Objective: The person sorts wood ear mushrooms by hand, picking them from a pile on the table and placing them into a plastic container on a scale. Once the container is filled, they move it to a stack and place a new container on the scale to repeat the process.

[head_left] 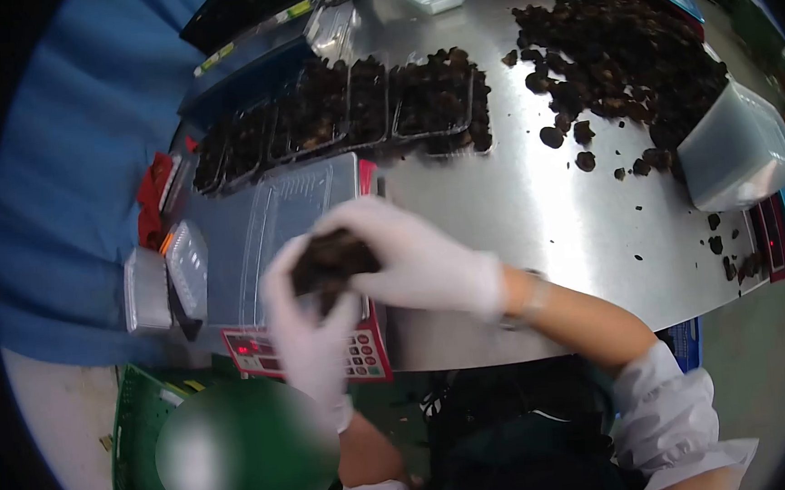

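both gloved hands are on a dark clump (332, 260). the left hand (312, 332) cups it from below and the right hand (412, 257) sits over the top. the fingers are curled about halfway shut, so the lump shows between them. it's up in the air over the front of the scale (259, 350), just beside the clear tray (268, 222) sitting on it.

what i'd worry about: the stuff looks crumbly. squeeze too hard or hold it too loose and bits could drop on the scale's keys or off the table (517, 209) edge.

the clump's long axis runs roughly left to right, tipped up a bit toward the right hand. it has no real front end that i can tell.
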`<state>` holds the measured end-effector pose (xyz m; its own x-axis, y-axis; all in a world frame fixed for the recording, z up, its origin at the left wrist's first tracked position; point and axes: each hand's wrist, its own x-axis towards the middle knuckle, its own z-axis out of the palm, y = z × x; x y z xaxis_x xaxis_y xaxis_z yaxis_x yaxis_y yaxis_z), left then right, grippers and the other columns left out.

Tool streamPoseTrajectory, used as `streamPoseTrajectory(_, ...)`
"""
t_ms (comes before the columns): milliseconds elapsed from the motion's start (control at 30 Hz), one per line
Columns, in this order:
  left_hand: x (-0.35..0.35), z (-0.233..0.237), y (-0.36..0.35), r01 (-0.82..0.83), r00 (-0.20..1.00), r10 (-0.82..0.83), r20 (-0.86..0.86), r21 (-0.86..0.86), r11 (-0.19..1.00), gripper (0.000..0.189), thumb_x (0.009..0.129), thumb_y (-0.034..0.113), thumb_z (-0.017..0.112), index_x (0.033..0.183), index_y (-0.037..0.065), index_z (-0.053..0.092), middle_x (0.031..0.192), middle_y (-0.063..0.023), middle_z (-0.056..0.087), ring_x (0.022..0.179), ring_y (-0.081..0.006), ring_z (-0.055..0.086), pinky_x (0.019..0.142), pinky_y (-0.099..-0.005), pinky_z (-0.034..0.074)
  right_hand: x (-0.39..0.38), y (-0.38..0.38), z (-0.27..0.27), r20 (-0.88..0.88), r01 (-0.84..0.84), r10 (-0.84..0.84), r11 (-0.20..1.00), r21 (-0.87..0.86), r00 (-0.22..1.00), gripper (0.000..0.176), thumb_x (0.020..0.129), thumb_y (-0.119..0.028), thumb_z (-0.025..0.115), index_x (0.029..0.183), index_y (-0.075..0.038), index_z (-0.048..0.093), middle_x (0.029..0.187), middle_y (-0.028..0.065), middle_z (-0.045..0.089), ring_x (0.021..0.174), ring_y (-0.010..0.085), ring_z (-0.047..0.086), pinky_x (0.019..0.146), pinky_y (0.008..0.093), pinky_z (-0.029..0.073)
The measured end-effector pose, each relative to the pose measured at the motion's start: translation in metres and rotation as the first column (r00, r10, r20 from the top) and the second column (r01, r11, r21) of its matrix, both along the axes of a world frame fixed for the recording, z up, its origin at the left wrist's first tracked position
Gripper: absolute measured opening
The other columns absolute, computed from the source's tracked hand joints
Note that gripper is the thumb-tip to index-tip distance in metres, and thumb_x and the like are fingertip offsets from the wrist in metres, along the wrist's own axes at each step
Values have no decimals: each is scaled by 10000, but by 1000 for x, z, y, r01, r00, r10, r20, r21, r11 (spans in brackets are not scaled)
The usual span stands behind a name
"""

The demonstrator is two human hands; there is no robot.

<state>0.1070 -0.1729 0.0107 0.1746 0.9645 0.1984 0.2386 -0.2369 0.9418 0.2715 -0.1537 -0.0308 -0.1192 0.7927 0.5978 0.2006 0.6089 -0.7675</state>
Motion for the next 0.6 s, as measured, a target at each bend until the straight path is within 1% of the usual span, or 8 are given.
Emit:
streamPoseTrajectory(100,-56,3,27,-143,954,175,-242,142,979,643,804,-109,655,1413,35,509,1340,-110,509,1213,-220,562,1057,-352,461,-47,47,16,89,-109,117,990,-87,989,442,765,13,657,1201,-46,606,1156,175,598,1153,377,579,989,410,490)
streamPoseTrajectory(267,-101,-14,39,-161,877,158,-454,31,986,738,800,-97,639,1497,54,452,1385,-127,455,1186,-217,539,961,-307,477,-45,50,4,416,-2,45,995,-104,908,522,794,-16,638,1311,-74,590,1329,204,548,1210,382,551,1042,442,460)
streamPoseTrajectory(333,-102,-10,30,-188,828,196,-525,68,980,751,800,-86,640,1509,62,441,1420,-128,443,1074,-196,530,881,-278,470,-27,34,-24,75,191,-198,977,93,977,522,836,-30,616,1355,-65,562,1391,213,510,1265,397,509,1095,446,419)
streamPoseTrajectory(433,-92,-12,11,-259,787,429,-444,394,882,614,865,-37,596,1465,51,503,1368,-71,514,929,-146,504,852,-271,437,-4,-1,-76,-50,468,-480,869,-159,876,540,935,-95,572,1445,15,433,1451,254,454,1367,418,423,1164,446,346)
streamPoseTrajectory(500,-40,11,-11,-353,772,578,-264,577,736,389,886,34,695,1268,104,667,1061,-131,643,756,-227,595,620,-339,475,15,-26,-100,99,530,-522,818,-223,847,599,982,-212,564,1510,-3,372,1520,256,408,1434,407,368,1200,465,293)
streamPoseTrajectory(533,-11,15,-17,-434,786,600,-149,559,707,290,874,-9,672,1135,103,728,1007,-104,689,742,-237,613,630,-320,485,26,-34,-113,451,636,-515,753,-168,729,625,998,-294,538,1526,-10,360,1552,247,380,1458,400,341,1215,481,258)
streamPoseTrajectory(567,-11,-6,-12,-339,908,402,-123,350,873,556,870,-57,563,1419,29,540,1352,-66,556,948,-147,523,846,-266,437,36,-42,-125,739,714,-442,697,-75,509,659,1015,-376,511,1542,-18,347,1584,239,352,1483,393,315,1230,497,222)
streamPoseTrajectory(600,15,-12,-14,-124,932,271,-241,489,864,589,816,-103,545,1382,58,572,1324,-97,561,907,-130,531,765,-235,442,53,-49,-125,769,742,-435,666,-76,469,689,1016,-435,479,1551,-24,339,1606,224,329,1500,387,289,1240,506,190)
